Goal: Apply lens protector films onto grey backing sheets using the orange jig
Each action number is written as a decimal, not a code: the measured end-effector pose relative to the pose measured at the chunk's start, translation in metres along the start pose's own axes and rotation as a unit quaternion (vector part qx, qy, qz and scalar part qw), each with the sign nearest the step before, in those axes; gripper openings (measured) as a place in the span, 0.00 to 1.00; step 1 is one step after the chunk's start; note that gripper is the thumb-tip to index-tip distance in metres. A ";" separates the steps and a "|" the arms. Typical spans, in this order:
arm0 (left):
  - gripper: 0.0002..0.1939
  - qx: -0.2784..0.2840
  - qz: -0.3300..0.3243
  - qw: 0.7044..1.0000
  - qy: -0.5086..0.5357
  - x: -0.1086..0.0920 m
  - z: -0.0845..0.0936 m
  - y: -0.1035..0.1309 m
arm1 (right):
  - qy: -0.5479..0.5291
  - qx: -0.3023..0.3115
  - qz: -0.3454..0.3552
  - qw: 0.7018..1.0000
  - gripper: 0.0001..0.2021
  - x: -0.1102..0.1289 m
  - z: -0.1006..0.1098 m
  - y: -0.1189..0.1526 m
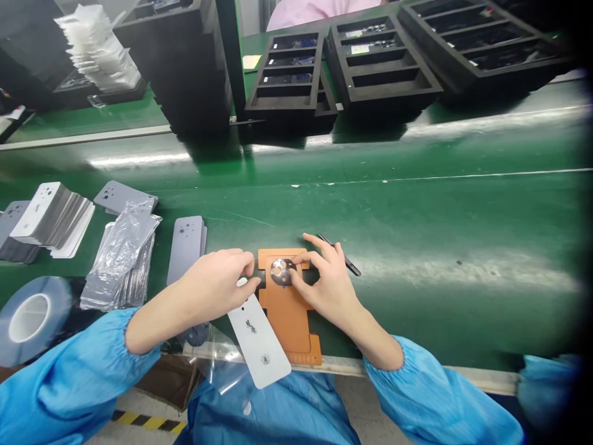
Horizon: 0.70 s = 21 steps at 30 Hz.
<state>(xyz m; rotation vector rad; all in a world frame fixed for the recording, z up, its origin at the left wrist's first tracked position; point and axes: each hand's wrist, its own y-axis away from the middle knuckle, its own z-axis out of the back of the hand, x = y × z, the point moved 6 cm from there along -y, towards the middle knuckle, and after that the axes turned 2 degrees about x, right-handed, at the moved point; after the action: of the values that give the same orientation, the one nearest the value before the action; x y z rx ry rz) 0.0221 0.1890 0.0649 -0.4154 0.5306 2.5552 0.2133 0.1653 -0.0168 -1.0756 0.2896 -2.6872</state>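
My left hand [225, 278] is closed in a pinch at the top end of a white phone back cover [259, 343]. The cover slants down past the bench's front edge, and its upper end is partly hidden by my fingers. With thumb and index finger, my right hand [327, 275] grips the right rim of a dark round camera lens plate [280, 272] with several holes. That plate is over the upper part of an orange fixture [287, 321]; I cannot tell whether it touches. Black tweezers [340, 254] lie just beyond my right hand.
Grey phone covers [185, 241], a plastic-wrapped stack [123, 259], a stack of white covers [50, 216] and a tape roll [34, 318] are on the left. Black compartment trays [287, 102] line the back. A person in pink [315, 12] is behind them.
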 end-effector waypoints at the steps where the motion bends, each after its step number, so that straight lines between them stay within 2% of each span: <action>1: 0.09 0.018 0.003 1.000 0.004 0.000 0.003 -0.001 | -0.001 -0.001 0.000 1.000 0.04 0.000 0.000 0.000; 4: 0.11 0.067 0.031 0.996 0.052 0.006 0.001 -0.012 | -0.002 0.002 -0.001 1.000 0.05 0.001 0.000 0.001; 9: 0.10 0.122 0.062 0.984 0.113 0.014 -0.026 -0.036 | 0.000 0.004 0.010 1.000 0.05 0.002 -0.001 0.001; 13: 0.11 0.093 0.060 0.986 0.124 0.014 -0.037 -0.044 | 0.010 -0.005 0.017 1.000 0.05 0.001 -0.001 0.001; 21: 0.10 0.072 0.089 0.988 0.107 0.016 -0.040 -0.046 | 0.021 -0.015 0.024 0.999 0.05 0.001 0.000 0.002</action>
<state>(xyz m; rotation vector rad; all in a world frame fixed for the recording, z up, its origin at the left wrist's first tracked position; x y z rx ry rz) 0.0406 0.2146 0.0104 -0.6203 0.8594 2.6337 0.2128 0.1629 -0.0162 -1.0079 0.3613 -2.6736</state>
